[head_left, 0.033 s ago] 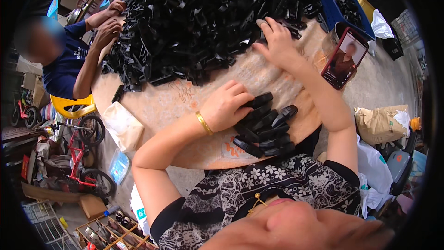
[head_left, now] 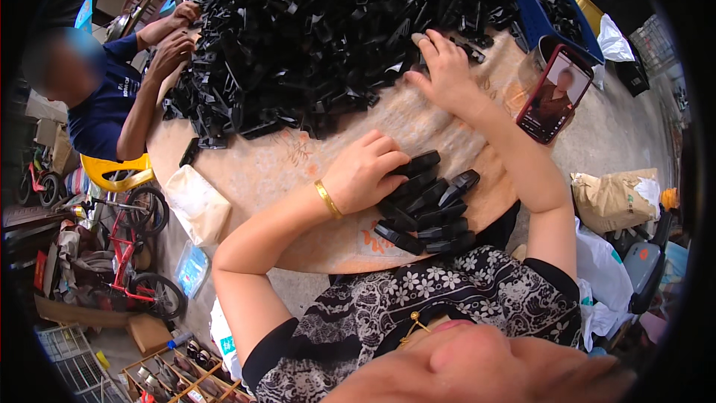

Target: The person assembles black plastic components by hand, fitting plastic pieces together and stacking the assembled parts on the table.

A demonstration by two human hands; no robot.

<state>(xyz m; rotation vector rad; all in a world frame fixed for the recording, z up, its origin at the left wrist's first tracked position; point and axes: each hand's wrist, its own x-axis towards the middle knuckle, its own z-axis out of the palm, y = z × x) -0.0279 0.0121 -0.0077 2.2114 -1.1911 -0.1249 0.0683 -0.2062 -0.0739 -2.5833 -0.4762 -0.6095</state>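
Observation:
A heap of glossy black plastic parts (head_left: 298,45) covers the far side of a round table with a patterned peach cloth (head_left: 298,157). My right hand (head_left: 447,75) reaches to the heap's right edge, thumb and fingers apart; a greyish covering shows on one fingertip. Near me lies a small group of similar black parts (head_left: 440,209), side by side in rough rows. My left hand (head_left: 367,173), with a gold bangle at the wrist, is closed at the group's far left end. Its thumb and fingers are around the end of one black part (head_left: 419,162).
A phone (head_left: 556,93) showing a video stands at the table's right edge. Behind it is a blue crate (head_left: 528,11) of black parts. Across at left, a co-worker's hands (head_left: 175,41) touch the heap. A cream cloth bag (head_left: 195,204) hangs over the left edge, near a red bicycle (head_left: 123,250).
My right hand has shifted very slightly toward me and to the right at the edge of the heap. My left hand and the small group of black parts look the same.

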